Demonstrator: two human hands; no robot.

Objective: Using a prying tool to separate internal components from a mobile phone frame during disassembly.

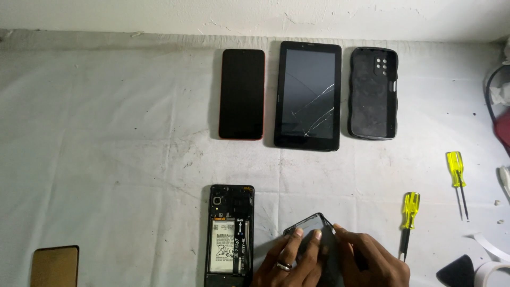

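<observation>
Near left lies the opened phone [229, 236], battery showing. Just right of it, my left hand [287, 264] presses flat fingers on the black back cover [319, 239]. My right hand [372, 260] pinches its right edge. Farther right, a yellow screwdriver [408, 218].

Both hands are bare, with no gloves and no sleeves showing at the wrists. The left hand [287, 263] wears a plain silver-coloured ring [283, 266] on one finger. The right hand [372, 260] shows no ring, and its nails are short.
</observation>
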